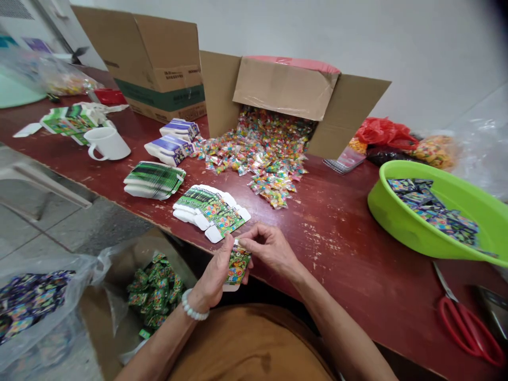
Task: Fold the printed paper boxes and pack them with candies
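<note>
A small green printed candy box (pixel 238 263) is held upright at the table's front edge. My left hand (pixel 217 272), with a pale bead bracelet (pixel 194 307) on the wrist, wraps around the box from the side. At its top, the thumb and fingers of my right hand (pixel 270 247) pinch the white end flap. Just beyond lie flattened green boxes (pixel 216 209) in a fanned stack. Another stack of green flat boxes (pixel 154 180) sits further left. Small clear candy packets (pixel 260 153) spill from an open carton (pixel 286 87) toward me.
Purple box stacks (pixel 170 148) and a white mug (pixel 107 144) stand at the left. On the right are a lime-green basin (pixel 420 233) holding packed boxes and red-handled scissors (pixel 464 323). Below the edge, a carton (pixel 99 317) contains green boxes (pixel 154 291).
</note>
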A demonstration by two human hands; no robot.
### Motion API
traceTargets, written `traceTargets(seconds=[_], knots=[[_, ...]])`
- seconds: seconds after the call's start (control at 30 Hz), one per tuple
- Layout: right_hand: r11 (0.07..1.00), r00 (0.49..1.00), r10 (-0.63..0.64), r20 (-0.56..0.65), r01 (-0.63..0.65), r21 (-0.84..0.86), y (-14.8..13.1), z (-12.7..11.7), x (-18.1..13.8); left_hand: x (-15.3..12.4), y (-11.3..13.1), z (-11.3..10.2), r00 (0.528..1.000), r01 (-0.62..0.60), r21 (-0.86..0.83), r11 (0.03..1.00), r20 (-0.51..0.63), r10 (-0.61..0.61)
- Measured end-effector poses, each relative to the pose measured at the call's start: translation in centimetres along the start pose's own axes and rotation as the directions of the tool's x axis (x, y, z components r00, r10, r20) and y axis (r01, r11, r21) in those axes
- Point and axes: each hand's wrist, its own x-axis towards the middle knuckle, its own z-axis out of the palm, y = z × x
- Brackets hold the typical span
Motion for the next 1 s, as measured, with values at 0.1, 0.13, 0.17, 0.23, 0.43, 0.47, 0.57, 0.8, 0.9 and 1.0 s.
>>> traceTargets(seconds=[0.1,0.13,0.17,0.23,0.43,0.47,0.57,0.8,0.9,1.0], knots=[[0.99,0.995,-0.101,-0.019,0.098,-0.1,0.3,0.0,-0.6,-0.1,-0.1,0.2,0.999,0.016,-0.026,1.0,-0.035,-0.017],[0.985,0.992,-0.121,-0.026,0.117,-0.125,0.5,0.0,-0.8,-0.1,-0.2,0.2,0.999,0.023,-0.03,0.999,-0.037,-0.024],[0.981,0.991,-0.131,-0.037,0.124,-0.148,0.5,-0.1,-0.9,-0.1,-0.2,0.2,0.999,0.025,-0.027,0.999,-0.03,-0.026],[0.979,0.991,-0.114,-0.066,0.101,-0.177,0.6,-0.2,-1.0,0.0,-0.4,0.0,1.0,0.012,-0.002,1.0,-0.001,-0.012],[0.988,0.998,-0.049,-0.032,0.044,-0.148,0.0,-0.2,-0.1,0.5,-0.1,-0.5,0.997,0.047,0.065,0.997,0.056,-0.051],[0.99,0.998,-0.045,-0.034,0.04,-0.138,-0.1,-0.2,0.1,0.6,0.0,-0.5,0.996,0.062,0.062,0.996,0.054,-0.065],[0.997,0.999,0.025,-0.026,-0.027,-0.076,-0.6,0.0,0.3,0.6,0.2,-0.4,0.995,0.087,0.061,0.994,0.04,-0.089],[0.997,1.0,0.014,-0.005,-0.015,-0.081,0.4,0.3,-1.0,0.9,-0.4,-0.1,0.983,0.185,-0.087,0.979,0.003,-0.185],[0.995,0.997,-0.051,-0.06,0.045,-0.091,2.0,0.9,-1.5,0.9,-0.5,0.1,0.983,0.171,-0.159,0.972,-0.037,-0.179],[0.975,0.995,-0.103,-0.01,0.099,-0.197,2.8,0.1,-0.9,0.5,-0.3,0.1,0.985,0.157,-0.237,0.959,-0.027,-0.168]])
